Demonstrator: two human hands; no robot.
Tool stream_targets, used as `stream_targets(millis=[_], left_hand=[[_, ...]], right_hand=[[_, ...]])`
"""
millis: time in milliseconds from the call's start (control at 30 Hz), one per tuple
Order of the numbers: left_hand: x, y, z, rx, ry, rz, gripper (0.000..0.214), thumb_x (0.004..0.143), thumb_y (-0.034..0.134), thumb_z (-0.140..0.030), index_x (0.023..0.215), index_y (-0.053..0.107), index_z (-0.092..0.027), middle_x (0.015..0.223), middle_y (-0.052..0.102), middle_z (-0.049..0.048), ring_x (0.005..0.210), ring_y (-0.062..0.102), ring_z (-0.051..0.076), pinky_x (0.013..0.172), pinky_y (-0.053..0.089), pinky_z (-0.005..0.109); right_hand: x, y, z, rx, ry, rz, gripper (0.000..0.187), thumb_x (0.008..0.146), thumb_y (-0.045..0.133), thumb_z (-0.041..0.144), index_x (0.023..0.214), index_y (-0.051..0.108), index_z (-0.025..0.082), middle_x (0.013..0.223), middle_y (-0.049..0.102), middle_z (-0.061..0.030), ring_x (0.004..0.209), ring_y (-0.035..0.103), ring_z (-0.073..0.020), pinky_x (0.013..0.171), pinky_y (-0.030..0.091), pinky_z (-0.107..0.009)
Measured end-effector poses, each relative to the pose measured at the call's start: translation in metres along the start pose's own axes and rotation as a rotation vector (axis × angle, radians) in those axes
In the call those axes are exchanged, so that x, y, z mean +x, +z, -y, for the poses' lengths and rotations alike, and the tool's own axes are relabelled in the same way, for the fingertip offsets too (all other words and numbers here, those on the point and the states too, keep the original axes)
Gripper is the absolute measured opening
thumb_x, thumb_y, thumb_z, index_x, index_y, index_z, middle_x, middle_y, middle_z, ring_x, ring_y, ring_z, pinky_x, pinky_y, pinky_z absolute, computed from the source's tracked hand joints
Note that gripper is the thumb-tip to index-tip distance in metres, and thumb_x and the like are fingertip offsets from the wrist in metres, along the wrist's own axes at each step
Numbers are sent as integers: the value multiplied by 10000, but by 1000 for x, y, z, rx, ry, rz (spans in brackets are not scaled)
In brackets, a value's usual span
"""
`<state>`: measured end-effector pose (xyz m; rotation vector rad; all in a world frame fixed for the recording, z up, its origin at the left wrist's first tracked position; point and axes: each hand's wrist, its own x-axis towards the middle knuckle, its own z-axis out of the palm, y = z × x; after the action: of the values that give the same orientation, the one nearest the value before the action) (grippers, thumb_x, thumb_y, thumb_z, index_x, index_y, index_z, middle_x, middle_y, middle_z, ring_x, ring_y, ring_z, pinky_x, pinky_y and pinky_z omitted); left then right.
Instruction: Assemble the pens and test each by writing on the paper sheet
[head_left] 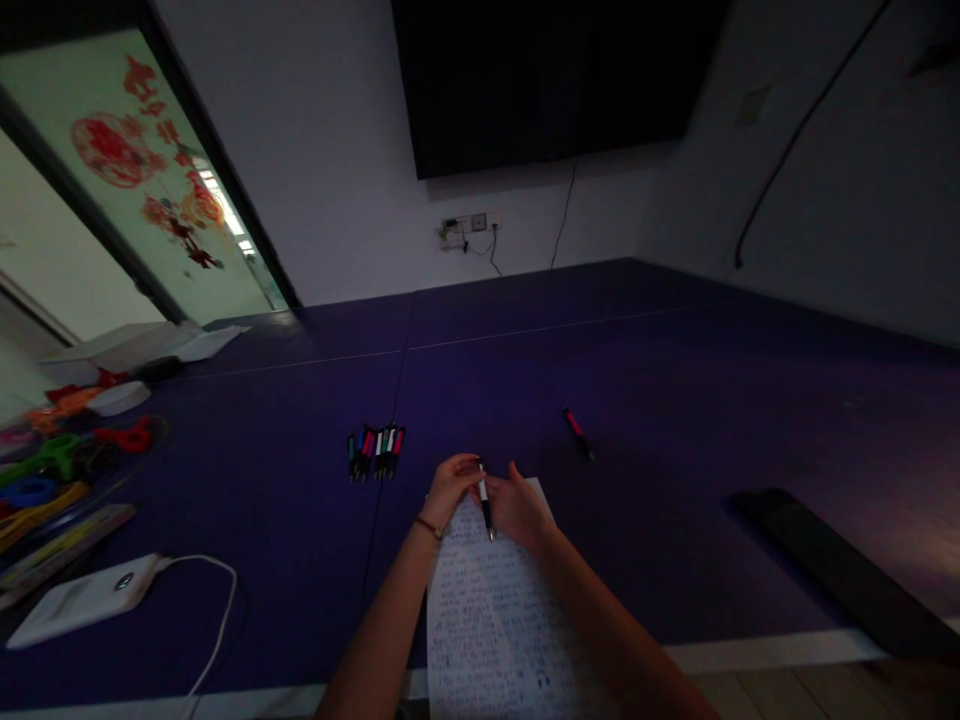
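Note:
Over a handwritten sheet of paper (480, 620), both hands meet on one white-and-black pen (484, 500), its metal tip pointing down toward the sheet. My left hand (452, 484) has its fingers closed at the pen's upper end. My right hand (517, 505) is closed around the pen's side, with the thumb raised; some of its fingers are hidden. Left of the hands, several pens (376, 453) in mixed colours lie side by side in a row. A single pink-and-black pen (577, 432) lies apart on the right.
On the purple table (637, 380), a white power bank (86, 600) with a cable lies at front left. Behind it are colourful items, a white roll (120, 398) and papers (127, 347). A long black object (847, 570) lies at right. A dark screen (555, 80) hangs on the wall.

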<state>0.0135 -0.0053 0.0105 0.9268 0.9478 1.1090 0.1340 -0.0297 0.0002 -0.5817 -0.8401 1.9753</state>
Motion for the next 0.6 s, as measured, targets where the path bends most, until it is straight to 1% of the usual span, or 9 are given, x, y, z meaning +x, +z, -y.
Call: stream_targets(millis=[167, 267, 367, 467, 600], left_hand=[[5, -3, 7, -213, 32, 0, 376, 574, 672, -152, 940, 586, -150, 912, 634, 81, 848, 585, 169, 726, 435, 257], [4, -3, 7, -290, 29, 7, 380, 593, 661, -140, 963, 575, -150, 963, 619, 83, 900, 572, 169, 766, 424, 256], [2, -1, 4, -301, 20, 23, 392, 604, 656, -142, 984, 563, -154, 1020, 595, 88, 893, 576, 176, 744, 435, 259], [0, -1, 2, -288, 4, 43, 415, 613, 654, -170, 1014, 545, -170, 1067, 570, 91, 842, 593, 189, 696, 452, 280], [-1, -2, 2, -284, 16, 24, 415, 593, 667, -173, 992, 552, -166, 992, 600, 80, 767, 603, 164, 651, 456, 254]], right_hand=[[-8, 2, 3, 188, 24, 46, 618, 798, 161, 552, 997, 525, 94, 1019, 573, -156, 1031, 481, -212, 915, 297, -354], [-12, 4, 3, 220, 7, 51, 623, 771, 216, 583, 1014, 525, 99, 1072, 551, -156, 1082, 443, -217, 940, 266, -359], [-13, 7, 5, 201, -3, 41, 630, 743, 257, 610, 1016, 529, 112, 1097, 539, -151, 1107, 420, -224, 941, 265, -363], [-15, 8, 6, 167, 6, 22, 634, 729, 264, 624, 1012, 532, 123, 1108, 532, -146, 1118, 407, -225, 938, 271, -365], [-17, 11, 6, 179, 6, 33, 619, 735, 260, 615, 1011, 530, 131, 1106, 535, -140, 1124, 401, -224, 940, 270, -372]])
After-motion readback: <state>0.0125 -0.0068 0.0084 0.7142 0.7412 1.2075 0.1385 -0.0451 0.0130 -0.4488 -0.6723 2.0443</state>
